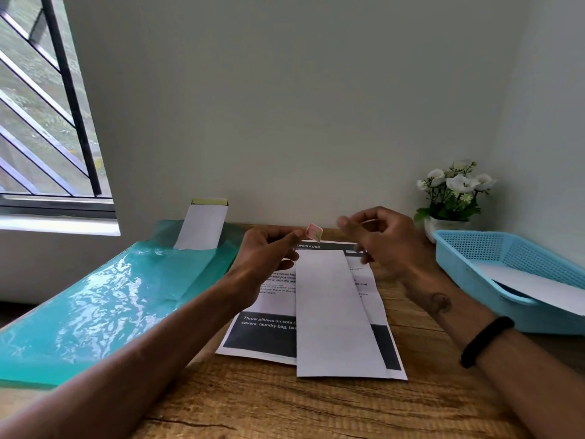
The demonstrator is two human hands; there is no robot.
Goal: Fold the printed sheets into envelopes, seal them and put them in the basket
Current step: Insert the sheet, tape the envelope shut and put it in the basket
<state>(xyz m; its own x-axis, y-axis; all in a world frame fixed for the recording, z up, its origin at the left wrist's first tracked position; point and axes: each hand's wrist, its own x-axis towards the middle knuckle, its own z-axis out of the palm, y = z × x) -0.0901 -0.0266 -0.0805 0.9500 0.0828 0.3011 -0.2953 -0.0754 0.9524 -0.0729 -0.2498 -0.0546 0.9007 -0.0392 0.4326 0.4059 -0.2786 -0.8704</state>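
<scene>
Pinched at its edge in the left grip [269, 248], a small pink sticker [314, 231] hovers over the folded sheet [335, 312] on the worktop [285, 403]. Right grip [376, 239] curls on something unclear. Flimsy, tacky; basket [468, 258] at three o'clock

Pale wall [300, 106], barred window [47, 106] left, wooden table [285, 407].

Wooden table [285, 407] bears printed sheets [262, 337], basket [468, 264], folder [104, 299].
</scene>
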